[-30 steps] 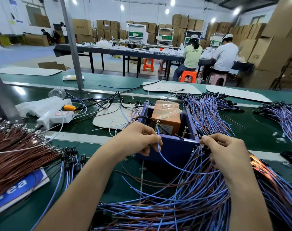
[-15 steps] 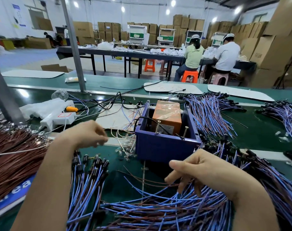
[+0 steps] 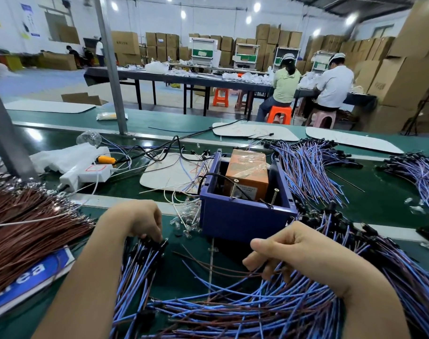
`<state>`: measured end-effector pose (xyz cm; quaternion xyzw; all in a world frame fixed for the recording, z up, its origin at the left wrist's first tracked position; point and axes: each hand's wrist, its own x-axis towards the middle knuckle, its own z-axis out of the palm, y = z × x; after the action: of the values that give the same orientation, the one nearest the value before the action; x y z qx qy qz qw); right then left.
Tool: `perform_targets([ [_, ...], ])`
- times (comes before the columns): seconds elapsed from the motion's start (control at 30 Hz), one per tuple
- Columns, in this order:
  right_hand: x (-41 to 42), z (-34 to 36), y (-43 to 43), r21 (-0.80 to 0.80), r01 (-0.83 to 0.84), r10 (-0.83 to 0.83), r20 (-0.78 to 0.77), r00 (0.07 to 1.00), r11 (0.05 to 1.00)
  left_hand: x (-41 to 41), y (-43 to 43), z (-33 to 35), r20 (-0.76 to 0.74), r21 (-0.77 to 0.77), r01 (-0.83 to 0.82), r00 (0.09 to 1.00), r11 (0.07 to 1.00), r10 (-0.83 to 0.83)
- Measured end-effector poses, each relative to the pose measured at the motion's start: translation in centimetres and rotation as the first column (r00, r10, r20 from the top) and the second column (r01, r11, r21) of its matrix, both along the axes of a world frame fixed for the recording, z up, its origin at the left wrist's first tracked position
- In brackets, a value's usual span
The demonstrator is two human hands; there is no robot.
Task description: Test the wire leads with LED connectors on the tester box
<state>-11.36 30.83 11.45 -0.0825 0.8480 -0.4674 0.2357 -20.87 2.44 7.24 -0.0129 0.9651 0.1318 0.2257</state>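
The tester box [image 3: 242, 218] is a blue bin holding an orange block [image 3: 247, 172], with two upright screws [image 3: 234, 189] at its near rim. My left hand [image 3: 137, 221] is left of the box, its curled fingertips pinching the black connectors of a bundle of blue and brown wire leads [image 3: 140, 270]. My right hand [image 3: 291, 250] is in front of the box, thumb out, fingers curled into the big pile of blue leads [image 3: 269, 309]. What lies under the fingers is hidden.
A thick sheaf of brown leads [image 3: 29, 228] lies at the left over a blue-printed sheet [image 3: 34, 272]. More blue leads [image 3: 306, 167] fan out behind and right of the box. A white power strip [image 3: 86, 174] and loose clear LEDs [image 3: 186, 221] sit nearby. Two people work at a far table.
My left hand left the box's screws, swung left and came down onto the connectors of the left bundle. My right hand dropped from the box's right corner into the near pile.
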Motion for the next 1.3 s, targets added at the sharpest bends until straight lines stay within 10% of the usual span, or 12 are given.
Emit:
perform_targets([
  [0.33, 0.0, 0.1, -0.8, -0.015, 0.006, -0.006, -0.002, 1.0, 1.0, 0.7, 0.6, 1.4, -0.012, 0.24, -0.055, 0.998, 0.969, 0.059],
  [0.7, -0.1, -0.1, -0.9, 0.024, -0.024, 0.025, -0.016, 1.0, 0.999, 0.6, 1.6, 0.3, 0.062, 0.045, 0.036, 0.997, 0.998, -0.039],
  [0.93, -0.3, -0.2, -1.2, -0.083, 0.031, -0.038, -0.08, 0.996, 0.996, 2.8, 2.2, 3.3, 0.032, 0.434, 0.021, 0.999, 0.901, -0.039],
  [1.07, -0.3, 0.3, -2.6, -0.339, 0.126, -0.159, -0.072, 0.985, 0.932, 4.5, 3.4, 6.0, -0.18, 0.68, 0.204, 0.978, 0.704, -0.109],
  [1.3, 0.1, 1.5, -6.3, -0.741, 0.197, -0.106, 0.169, 0.98, 0.641, 6.5, 5.8, 7.9, -0.471, 0.878, 0.476, 0.877, 0.042, -0.099],
])
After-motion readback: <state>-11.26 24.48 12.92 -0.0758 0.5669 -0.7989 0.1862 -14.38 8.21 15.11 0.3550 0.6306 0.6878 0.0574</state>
